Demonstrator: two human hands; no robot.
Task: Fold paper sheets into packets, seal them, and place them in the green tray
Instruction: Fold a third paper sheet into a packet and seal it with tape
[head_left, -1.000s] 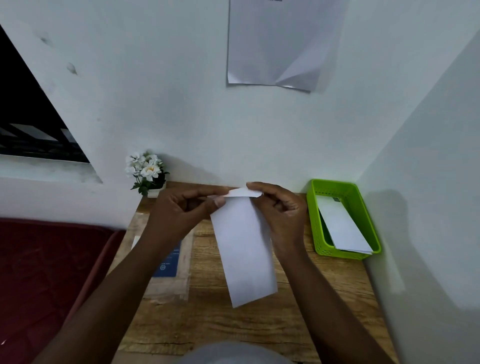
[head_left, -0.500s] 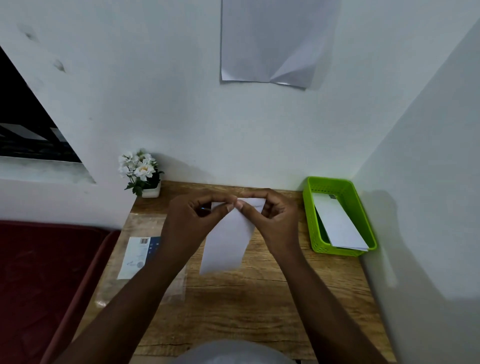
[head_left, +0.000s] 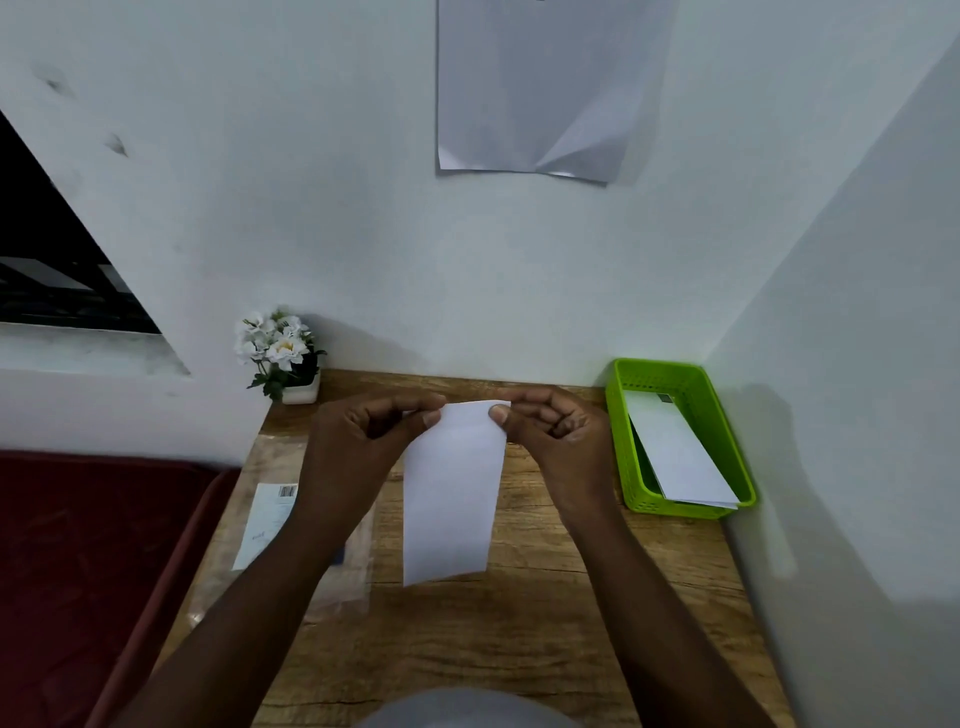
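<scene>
A folded white paper packet (head_left: 451, 493) hangs upright above the wooden table (head_left: 519, 634), held by its top edge. My left hand (head_left: 363, 441) pinches its top left corner and my right hand (head_left: 556, 431) pinches its top right corner, thumbs on the near face. A narrow flap is folded over along the top. The green tray (head_left: 691, 374) stands at the table's back right corner with white folded packets (head_left: 675, 457) leaning inside it.
A small pot of white flowers (head_left: 283, 353) stands at the back left corner. A clear plastic sleeve with a labelled pack (head_left: 270, 519) lies on the table's left part, under my left forearm. A dark red surface (head_left: 78, 571) adjoins on the left. White walls enclose the back and right.
The packet has turned from slanted to hanging nearly straight. My thumbs, close together at the top middle half a second ago, have slid apart to the two top corners.
</scene>
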